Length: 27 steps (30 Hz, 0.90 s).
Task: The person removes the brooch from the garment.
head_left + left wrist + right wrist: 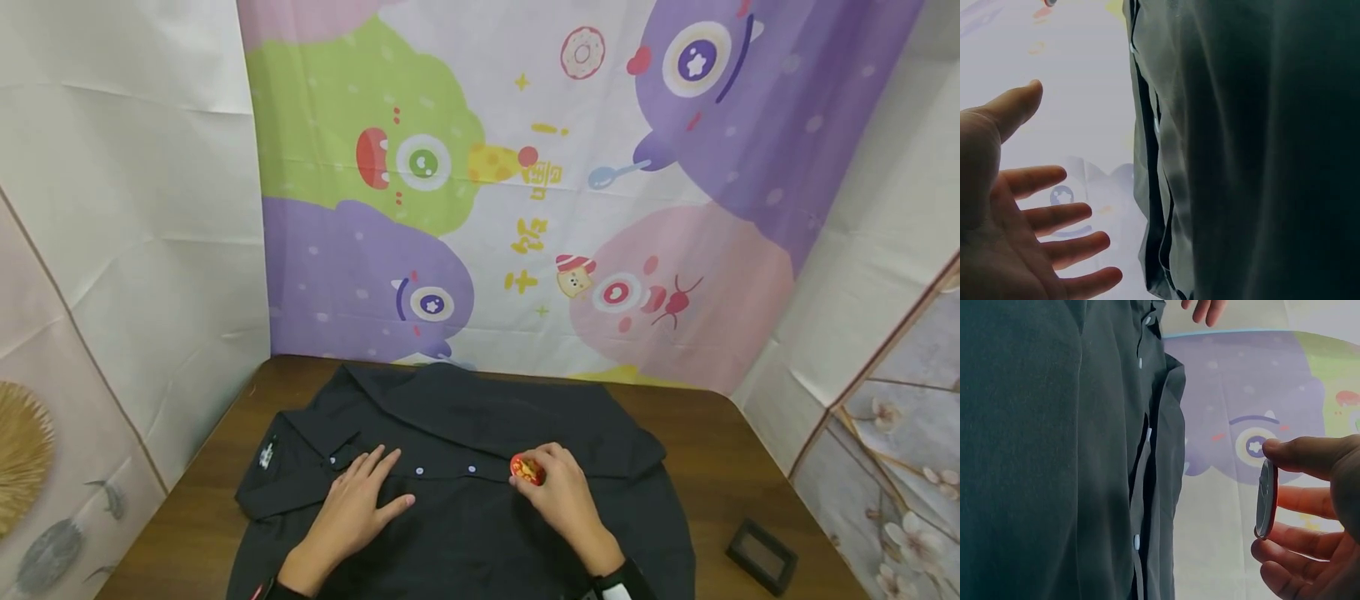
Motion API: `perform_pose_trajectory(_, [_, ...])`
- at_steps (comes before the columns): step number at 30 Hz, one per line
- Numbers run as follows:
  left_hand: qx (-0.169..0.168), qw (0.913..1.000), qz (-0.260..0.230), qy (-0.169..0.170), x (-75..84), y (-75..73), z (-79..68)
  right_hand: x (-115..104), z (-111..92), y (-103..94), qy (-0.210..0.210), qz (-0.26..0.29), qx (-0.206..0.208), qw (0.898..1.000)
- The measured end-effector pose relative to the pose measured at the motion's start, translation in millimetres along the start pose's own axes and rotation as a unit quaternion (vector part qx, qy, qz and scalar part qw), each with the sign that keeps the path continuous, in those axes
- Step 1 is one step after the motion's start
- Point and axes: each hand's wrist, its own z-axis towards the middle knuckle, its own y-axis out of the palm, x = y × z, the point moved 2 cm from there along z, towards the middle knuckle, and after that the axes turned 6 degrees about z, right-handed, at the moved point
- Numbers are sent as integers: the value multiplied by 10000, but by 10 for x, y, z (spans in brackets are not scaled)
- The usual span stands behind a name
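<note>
A black button-up shirt (465, 533) lies spread out, its row of small pale buttons (472, 469) running across the middle. Between the thumb and fingers of my right hand (562, 500) is a round red badge (527, 469) with a yellow pattern, pinched by its rim over the button line. Seen edge-on in the right wrist view, the badge (1266, 500) shows its silvery back turned toward the shirt. My left hand (348, 508) has its fingers spread, palm down over the shirt near a folded sleeve (281, 496), and holds nothing.
Under the shirt is a dark brown wooden table (720, 450). A small black rectangular case (761, 557) sits toward the right edge. A cartoon-printed cloth (525, 333) hangs behind the table, with white sheets (187, 292) at the sides.
</note>
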Motion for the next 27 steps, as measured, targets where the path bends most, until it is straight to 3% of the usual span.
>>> perform_pose_trajectory(8, [-81, 9999, 66, -123, -32, 36, -37, 37, -21, -50, 147, -13, -44, 9999])
perform_pose_trajectory(18, [-813, 9962, 177, -263, -72, 139, -109, 41, -90, -127, 207, 17, 11, 9998])
perform_pose_trajectory(27, [-1048, 9938, 206, -306, -79, 157, -117, 83, -87, -160, 140, 120, -4, 9998])
